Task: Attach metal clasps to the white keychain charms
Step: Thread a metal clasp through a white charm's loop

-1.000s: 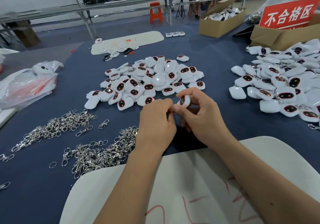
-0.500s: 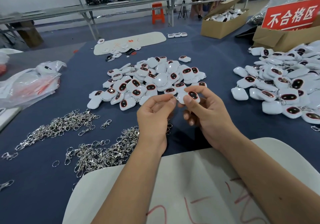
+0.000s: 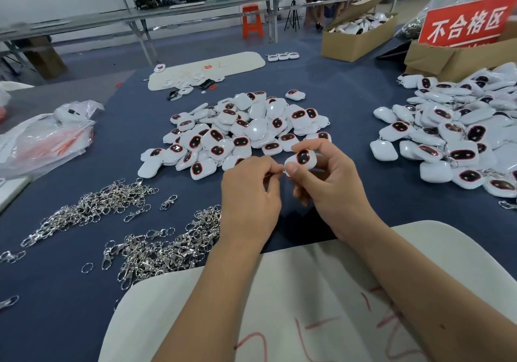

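The right hand [image 3: 333, 191] pinches one charm [image 3: 301, 160] between thumb and curled fingers, held up over the surface [image 3: 349, 126] with its dark face toward the camera. The left hand [image 3: 251, 193] has its fingertips pinched together right at the charm's lower corner; whatever it holds there, probably a clasp ring, is too small to see. The likely slip is that the ring misses the corner loop or springs out of the pinch, since both grips are fingertip-only on small smooth parts; a dropped piece would fall among the clasps [image 3: 156, 249] just below and be hard to pick out. Twisting the charm could also lose the alignment. The loose pile [image 3: 240, 132] lies just beyond the hands, another heap [image 3: 453, 135] lies well to the right, with boxes [image 3: 361, 37] and a red sign [image 3: 467, 23] behind. Nothing blocks the hands
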